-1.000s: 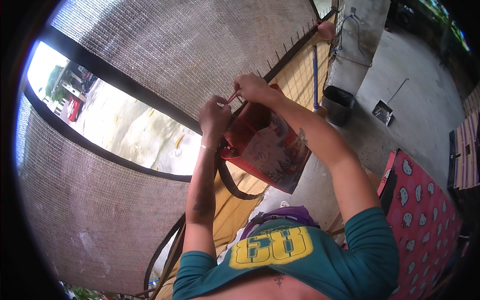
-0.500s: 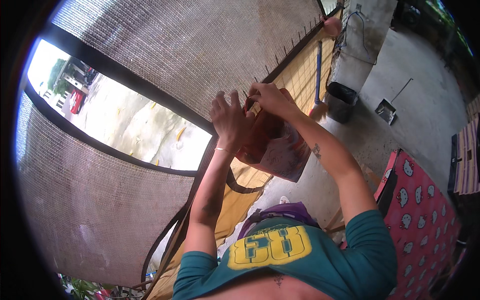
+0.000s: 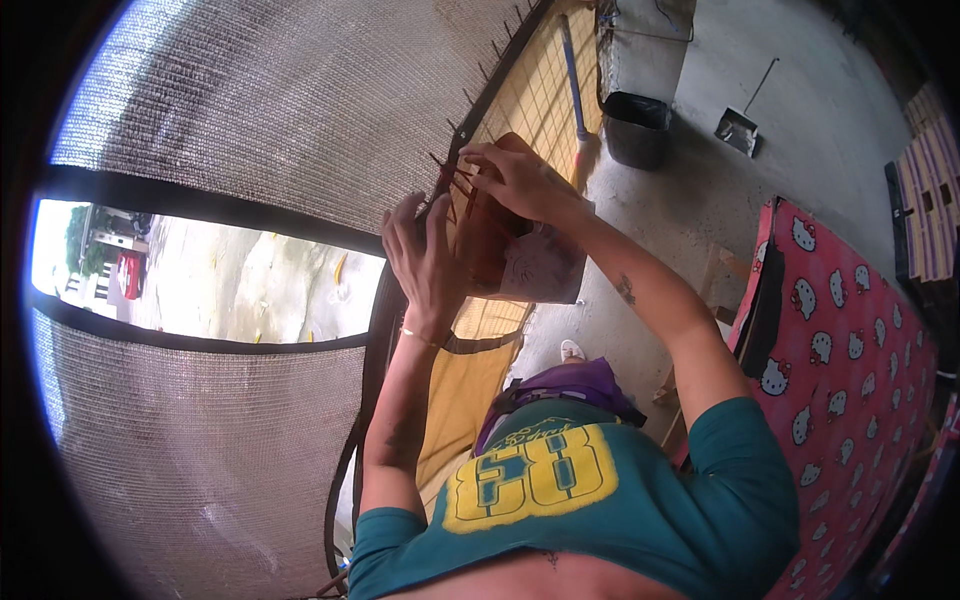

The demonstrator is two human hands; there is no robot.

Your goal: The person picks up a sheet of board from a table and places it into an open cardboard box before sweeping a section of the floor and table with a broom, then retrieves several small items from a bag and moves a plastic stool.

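Observation:
A red bag (image 3: 488, 250) with a pale printed side (image 3: 545, 268) is held up against the spiked top of a dark metal fence (image 3: 470, 112). My left hand (image 3: 425, 255) presses flat against the bag's left side, fingers pointing up. My right hand (image 3: 515, 180) grips the bag's top edge, where thin red strands (image 3: 455, 180) sit close to the fence spikes. Whether the strands are hooked on a spike I cannot tell. My teal shirt with a yellow print (image 3: 540, 480) fills the lower part of the view.
Grey shade mesh (image 3: 300, 110) covers the fence, with a gap showing a street (image 3: 220, 280). Yellow netting (image 3: 470, 390) hangs below the bag. On the concrete floor stand a black bin (image 3: 637, 128), a dustpan (image 3: 738, 130) and a broom (image 3: 574, 70). A red patterned mattress (image 3: 840, 340) lies right.
Both hands have carried the red bag up and away from my body to the spiked fence top. My left hand went from pinching near the top to lying flat on the bag's side.

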